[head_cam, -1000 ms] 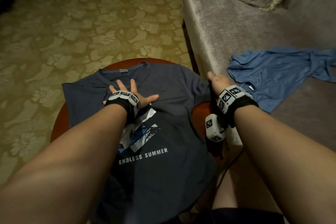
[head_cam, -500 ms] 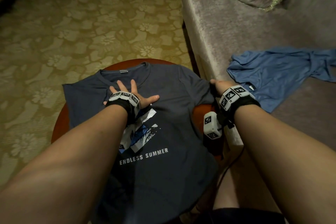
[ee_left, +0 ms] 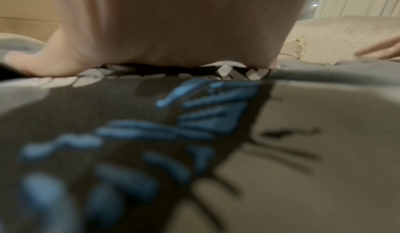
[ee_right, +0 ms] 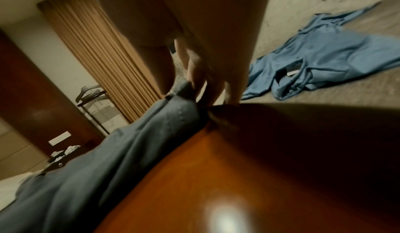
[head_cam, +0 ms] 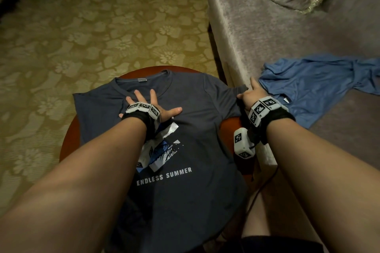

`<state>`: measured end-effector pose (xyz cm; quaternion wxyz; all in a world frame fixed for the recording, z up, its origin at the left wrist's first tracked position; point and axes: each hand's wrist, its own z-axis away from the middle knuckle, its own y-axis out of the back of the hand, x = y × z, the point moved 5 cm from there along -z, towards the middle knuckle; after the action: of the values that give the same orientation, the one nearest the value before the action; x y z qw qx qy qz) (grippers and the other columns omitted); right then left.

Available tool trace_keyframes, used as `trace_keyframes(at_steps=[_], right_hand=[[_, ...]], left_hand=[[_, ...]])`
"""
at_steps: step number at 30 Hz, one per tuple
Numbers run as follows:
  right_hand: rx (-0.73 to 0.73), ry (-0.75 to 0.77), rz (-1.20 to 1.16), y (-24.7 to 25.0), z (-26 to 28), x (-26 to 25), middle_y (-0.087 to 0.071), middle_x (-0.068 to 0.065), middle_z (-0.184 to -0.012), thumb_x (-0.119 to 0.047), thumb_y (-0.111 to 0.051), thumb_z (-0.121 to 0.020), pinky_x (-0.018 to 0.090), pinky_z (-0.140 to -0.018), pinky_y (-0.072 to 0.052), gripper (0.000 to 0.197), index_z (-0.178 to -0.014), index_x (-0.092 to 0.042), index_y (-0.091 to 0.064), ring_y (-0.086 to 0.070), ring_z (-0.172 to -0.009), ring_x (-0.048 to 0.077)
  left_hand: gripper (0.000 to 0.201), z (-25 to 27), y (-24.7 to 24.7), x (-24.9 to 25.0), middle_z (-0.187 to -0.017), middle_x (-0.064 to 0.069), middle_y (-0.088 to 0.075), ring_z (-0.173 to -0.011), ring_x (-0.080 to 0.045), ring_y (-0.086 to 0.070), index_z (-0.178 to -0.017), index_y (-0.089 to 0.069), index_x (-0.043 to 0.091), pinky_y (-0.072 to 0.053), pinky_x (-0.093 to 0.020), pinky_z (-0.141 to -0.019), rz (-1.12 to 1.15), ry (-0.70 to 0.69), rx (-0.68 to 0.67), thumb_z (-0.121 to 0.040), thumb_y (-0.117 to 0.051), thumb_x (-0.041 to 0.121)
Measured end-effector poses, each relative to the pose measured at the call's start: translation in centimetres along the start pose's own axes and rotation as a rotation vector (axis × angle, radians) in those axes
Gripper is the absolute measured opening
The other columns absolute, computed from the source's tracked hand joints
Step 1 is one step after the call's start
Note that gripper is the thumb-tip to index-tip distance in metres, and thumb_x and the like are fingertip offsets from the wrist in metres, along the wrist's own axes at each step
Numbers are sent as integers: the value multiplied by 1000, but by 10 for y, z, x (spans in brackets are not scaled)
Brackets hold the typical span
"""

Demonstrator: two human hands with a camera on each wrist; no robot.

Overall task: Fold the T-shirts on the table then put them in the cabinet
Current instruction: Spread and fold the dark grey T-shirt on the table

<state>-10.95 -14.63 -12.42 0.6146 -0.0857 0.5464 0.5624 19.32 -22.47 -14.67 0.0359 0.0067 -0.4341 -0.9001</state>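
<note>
The dark T-shirt (head_cam: pixel 205 129) lay face-up across the round table (head_cam: pixel 67 139), collar away from you, length running toward you. Your left hand (head_cam: pixel 152 107) pressed its chest, fingers spread flat; your right hand (head_cam: pixel 249 96), nearer, pinched the right sleeve (head_cam: pixel 236 91).

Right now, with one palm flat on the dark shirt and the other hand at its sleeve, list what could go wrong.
1. The dark T-shirt overhangs the small round table; pulling the sleeve may drag it off.
2. The left hand pins only the chest, so the hem could bunch.
3. The right hand works close to the blue T-shirt on the sofa and might snag it.
</note>
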Motion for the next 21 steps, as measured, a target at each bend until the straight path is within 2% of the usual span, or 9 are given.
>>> trace_keyframes(at_steps=[3, 5, 7, 9, 11, 13, 16, 18, 21], right_hand=[[0, 149, 66, -6, 0, -10, -55, 11, -133, 5, -46, -93, 5, -72, -43, 45, -134, -12, -54, -57, -110, 20], [-7, 177, 91, -9, 5, -16, -62, 14, -124, 3, -45, -92, 16, -88, -47, 37, -121, -8, -64, -58, -112, 24], [-3, 200, 156, -9, 12, -25, -62, 11, -124, -3, -46, -92, 25, -92, -48, 37, -123, -12, -64, -59, -111, 25], [12, 271, 284, -13, 22, -39, -59, 9, -130, -7, -46, -92, 26, -86, -48, 41, -130, -15, -59, -58, -109, 23], [-5, 395, 427, -25, 34, -57, -54, 8, -136, -7, -48, -90, 28, -98, -43, 44, -132, -16, -57, -53, -120, 25], [-130, 470, 496, -47, 48, -71, -54, 4, -137, -6, -50, -89, 23, -99, -39, 45, -131, -20, -58, -51, -124, 23], [-265, 360, 244, -68, 53, -75, -63, 6, -124, 7, -46, -84, 25, -91, -49, 49, -121, -18, -66, -65, -103, 20], [-126, 281, 69, -59, 46, -70, -68, 8, -112, 10, -45, -81, 31, -80, -58, 48, -112, -16, -70, -70, -82, 21], [36, 310, 275, -44, 41, -63, -69, 8, -111, 2, -49, -83, 28, -88, -53, 37, -107, -13, -71, -67, -96, 23]], left_hand=[[137, -1, 0, 0, -155, -9, 27, -141, -45, 18, -147, 18, 39, -9, -70, -109, 2, -3, 5, -37, -31, 104], [138, -3, 0, 0, -155, -10, 28, -141, -45, 19, -147, 18, 39, -9, -70, -108, -1, -4, 8, -36, -31, 104], [139, -6, 0, -1, -155, -10, 28, -141, -45, 19, -147, 18, 39, -8, -70, -108, 5, -5, 13, -34, -30, 105], [141, -7, -1, -1, -155, -10, 28, -141, -45, 19, -147, 18, 40, -8, -70, -108, 7, -8, 19, -32, -29, 105], [141, -7, -1, -1, -155, -10, 27, -141, -46, 18, -147, 18, 40, -8, -70, -108, 13, -13, 24, -30, -28, 106], [141, -8, -2, -2, -155, -10, 27, -141, -46, 18, -147, 18, 40, -8, -70, -108, 12, -15, 26, -31, -28, 106], [141, -6, 1, -3, -155, -9, 27, -141, -46, 18, -147, 18, 40, -7, -70, -108, 38, -26, 18, -31, -29, 105], [138, -3, 8, -3, -156, -10, 26, -142, -47, 14, -149, 14, 38, -6, -66, -111, 65, -56, -9, -36, -30, 105], [117, 10, 23, -7, -158, -10, 19, -144, -43, 7, -152, 5, 33, -3, -58, -116, 173, -117, -4, -61, -36, 94]])
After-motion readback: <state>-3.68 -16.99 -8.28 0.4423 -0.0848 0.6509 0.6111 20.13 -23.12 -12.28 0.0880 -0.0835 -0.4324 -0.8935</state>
